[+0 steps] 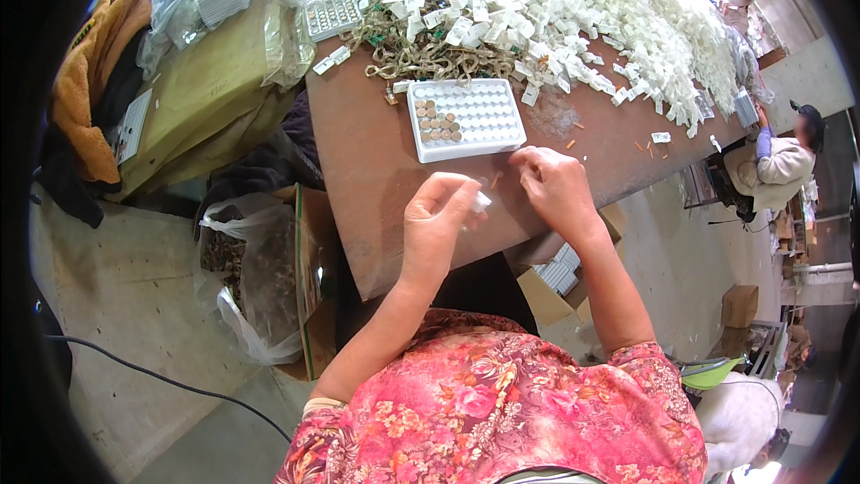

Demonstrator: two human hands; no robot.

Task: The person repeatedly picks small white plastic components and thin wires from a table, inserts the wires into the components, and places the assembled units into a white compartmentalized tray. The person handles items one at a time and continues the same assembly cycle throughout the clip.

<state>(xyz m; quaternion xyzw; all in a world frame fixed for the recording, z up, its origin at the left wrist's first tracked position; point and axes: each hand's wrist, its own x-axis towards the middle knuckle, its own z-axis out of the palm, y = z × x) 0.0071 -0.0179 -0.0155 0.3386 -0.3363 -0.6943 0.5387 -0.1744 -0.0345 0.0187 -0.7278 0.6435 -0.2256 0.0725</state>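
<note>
1. Nearest my camera: the person's pink floral top (502,412), both bare forearms rising from it toward the brown worktop (367,170).
2. Left hand (436,220) is raised just above the worktop's near edge, fingers curled in, thumb and fingertips pinching a small white piece (482,202). The piece sits at the fingertips, between the two hands, too small for me to make out its shape.
3. Right hand (555,188) rests just right of it, knuckles up, fingers bent and pressed down toward the worktop. I cannot tell whether it grips anything; a short orange sliver (495,181) lies between the hands, close to its fingertips.
4. Just beyond both hands: a white compartment tray (466,118), lying flat. A cluster of round brownish pieces (438,122) fills some cells at its left side; the other cells look bare.
5. Beyond the tray: a tangle of brass-coloured and green parts (421,54), and behind and right of it a big heap of small white parts (609,9) running along the far worktop.
6. More orange slivers (643,145) are scattered on the worktop right of the tray.
7. Left of the worktop, at floor level: a clear plastic bag (246,278) of dark parts beside an open cardboard box (309,287).
8. Under the right forearm: another cardboard box (546,291) with white trays inside.
9. Far right: another person (775,161) in a pale top, seated, well apart.
</note>
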